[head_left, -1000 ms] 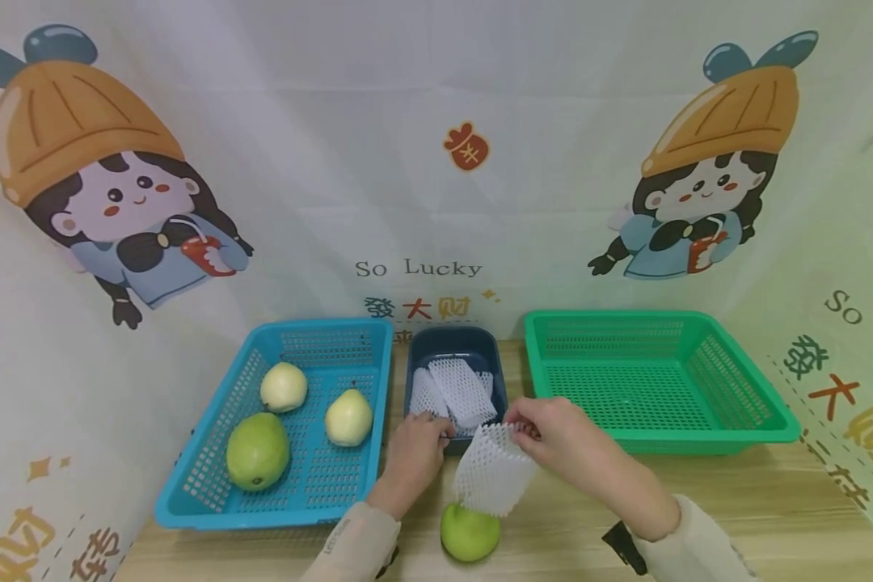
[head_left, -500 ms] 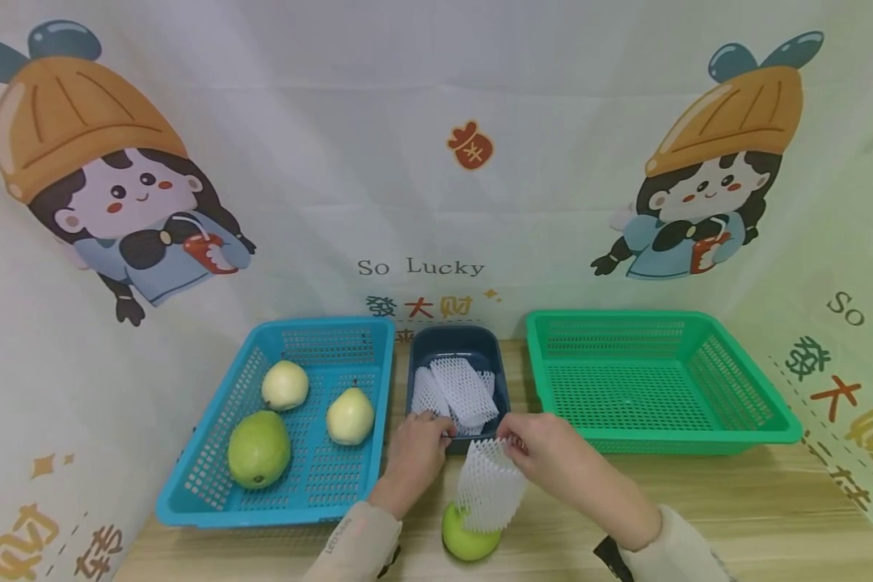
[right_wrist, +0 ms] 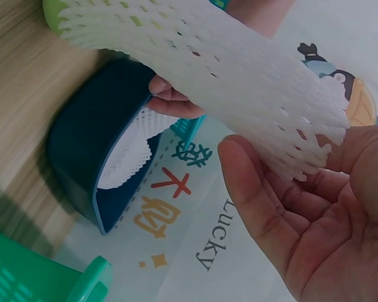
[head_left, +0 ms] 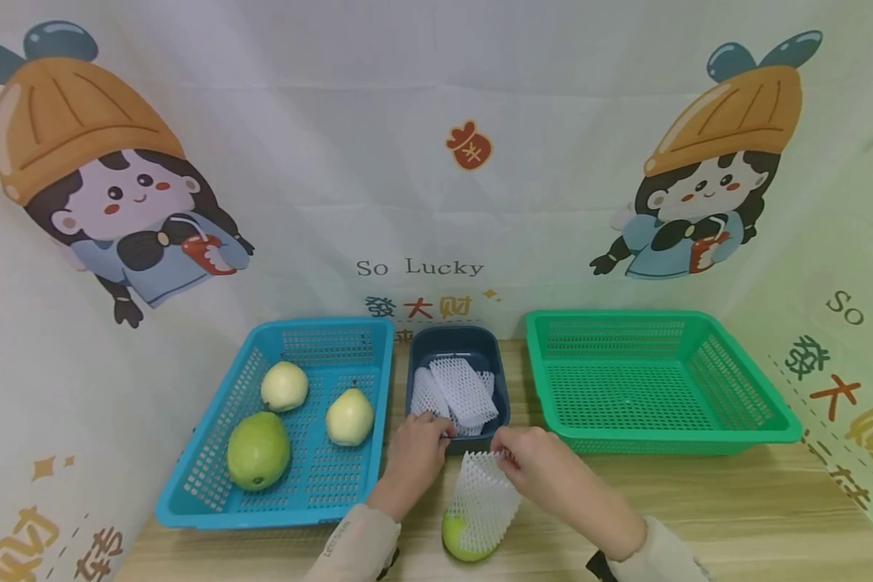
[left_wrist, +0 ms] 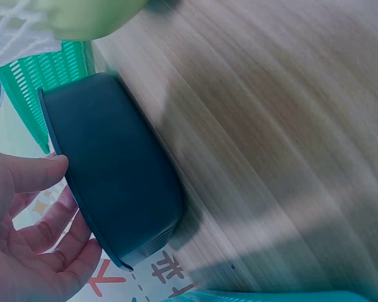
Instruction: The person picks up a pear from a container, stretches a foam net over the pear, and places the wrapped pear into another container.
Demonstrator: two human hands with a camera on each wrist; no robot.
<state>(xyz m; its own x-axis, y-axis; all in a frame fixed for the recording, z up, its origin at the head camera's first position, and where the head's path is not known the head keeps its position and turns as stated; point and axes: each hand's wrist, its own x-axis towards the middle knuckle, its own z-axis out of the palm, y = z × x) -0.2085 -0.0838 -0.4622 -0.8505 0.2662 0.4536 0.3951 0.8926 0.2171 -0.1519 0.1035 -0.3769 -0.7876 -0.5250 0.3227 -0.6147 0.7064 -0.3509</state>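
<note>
My right hand (head_left: 546, 470) pinches the upper edge of a white foam net sleeve (head_left: 489, 493). In the head view the sleeve hangs down over a round green fruit (head_left: 454, 535) on the table, covering much of its right side. Past the sleeve's lower end in the right wrist view, some of the green fruit (right_wrist: 52, 16) shows. My left hand (head_left: 416, 447) grips the near rim of a dark blue plastic box (left_wrist: 113, 163), thumb outside and fingers over the edge. Several more foam net sleeves (head_left: 464, 390) lie inside that box.
To the left, a blue basket (head_left: 262, 517) holds two pale yellow pears (head_left: 349, 418) and a large green fruit (head_left: 258, 450). A green basket (head_left: 662, 446) stands on the right. A printed cloth (head_left: 335, 162) hangs behind the wooden table (head_left: 698, 517).
My right hand has moved down and slightly left with the foam net sleeve, whose lower end now covers more of the green fruit. The left hand has stayed on the box rim.
</note>
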